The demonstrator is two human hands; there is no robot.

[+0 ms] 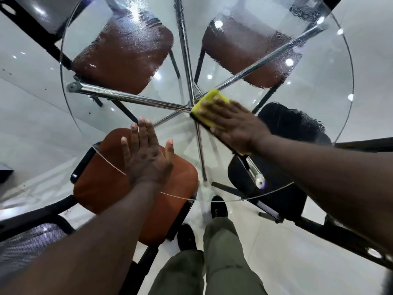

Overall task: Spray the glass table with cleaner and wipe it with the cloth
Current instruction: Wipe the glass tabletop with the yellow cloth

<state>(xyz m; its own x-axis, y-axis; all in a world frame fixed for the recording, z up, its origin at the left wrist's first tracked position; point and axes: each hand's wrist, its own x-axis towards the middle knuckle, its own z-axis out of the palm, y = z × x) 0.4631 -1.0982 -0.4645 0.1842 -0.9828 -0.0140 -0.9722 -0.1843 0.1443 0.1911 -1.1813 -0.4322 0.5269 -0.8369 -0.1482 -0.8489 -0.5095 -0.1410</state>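
Observation:
A round glass table point(331, 116) fills the view, with wet droplets across its far half. A yellow cloth point(207, 104) lies near the table's centre. My right hand point(231, 124) presses flat on the cloth with straight fingers. My left hand point(147, 154) rests flat on the glass near the front edge, fingers straight and spread. No spray bottle is in view.
Chrome table legs point(131, 99) cross under the glass. Orange-seated chairs stand under the far side point(123, 58) point(244, 54) and the near left point(119, 188). A black chair point(276, 188) is at the near right. My legs and shoes point(217, 209) stand on the white floor.

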